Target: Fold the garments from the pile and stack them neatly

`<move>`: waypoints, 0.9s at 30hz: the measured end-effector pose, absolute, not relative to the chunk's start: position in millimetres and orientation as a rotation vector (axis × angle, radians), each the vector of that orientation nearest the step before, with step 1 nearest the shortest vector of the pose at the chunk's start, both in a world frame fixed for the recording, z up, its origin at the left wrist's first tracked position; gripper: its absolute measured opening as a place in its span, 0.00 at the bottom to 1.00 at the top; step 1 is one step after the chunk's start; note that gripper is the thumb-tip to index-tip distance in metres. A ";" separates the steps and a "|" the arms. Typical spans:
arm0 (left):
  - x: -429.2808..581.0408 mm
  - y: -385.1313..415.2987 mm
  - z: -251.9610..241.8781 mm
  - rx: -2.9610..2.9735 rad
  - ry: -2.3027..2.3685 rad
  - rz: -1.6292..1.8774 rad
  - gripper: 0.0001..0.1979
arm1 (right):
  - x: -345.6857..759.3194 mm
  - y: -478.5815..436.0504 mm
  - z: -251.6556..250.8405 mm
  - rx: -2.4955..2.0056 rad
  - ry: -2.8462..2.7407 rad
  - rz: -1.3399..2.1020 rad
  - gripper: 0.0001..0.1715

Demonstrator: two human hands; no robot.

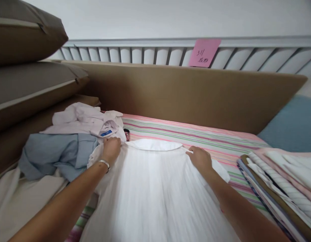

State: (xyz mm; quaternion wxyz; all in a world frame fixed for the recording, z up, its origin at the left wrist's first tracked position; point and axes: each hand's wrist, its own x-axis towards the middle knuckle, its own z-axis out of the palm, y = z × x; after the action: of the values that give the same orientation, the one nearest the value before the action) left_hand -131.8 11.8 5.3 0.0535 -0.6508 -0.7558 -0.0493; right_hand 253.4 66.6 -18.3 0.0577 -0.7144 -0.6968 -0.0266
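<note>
A white collared shirt (150, 188) is spread before me over the striped bedding (155, 129), its collar at the far end and its lower part blurred. At the shirt's left shoulder my left hand (112, 149) is closed, pinching the cloth; a silvery bracelet circles that wrist. My right hand (200, 157) grips the opposite shoulder, fingertips closed on the fabric near the collar. Close to my left hand lie a crumpled pale pink shirt (81, 117) with a blue label and a blue-grey garment (59, 153). The shirt's bottom edge is out of view.
On the right stands a stack of folded clothes (278, 181) beside a blue cushion (294, 124). Large brown cushions (31, 80) are piled at the left. A long brown panel (183, 97) closes off the back, with a pink note (204, 53) on the white slats above.
</note>
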 end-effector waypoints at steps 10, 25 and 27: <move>-122.0 17.6 27.1 -2.073 -2.458 -0.070 0.09 | 242.4 64.2 13.9 -2.220 -2.155 0.170 0.15; -152.9 -77.1 261.9 -1.932 -2.176 -0.865 0.09 | 250.1 -23.1 296.0 -1.867 -1.920 -0.266 0.16; -148.8 -81.5 308.6 -1.834 -2.098 -0.971 0.10 | 244.9 -32.8 336.4 -1.809 -1.791 -0.381 0.16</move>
State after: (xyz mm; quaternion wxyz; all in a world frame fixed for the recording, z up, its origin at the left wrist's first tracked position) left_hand -148.8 -81.5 308.6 0.0952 -0.6187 -0.7077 -0.3276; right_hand 244.9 -32.8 336.4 0.2800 -0.6746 -0.6681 -0.1419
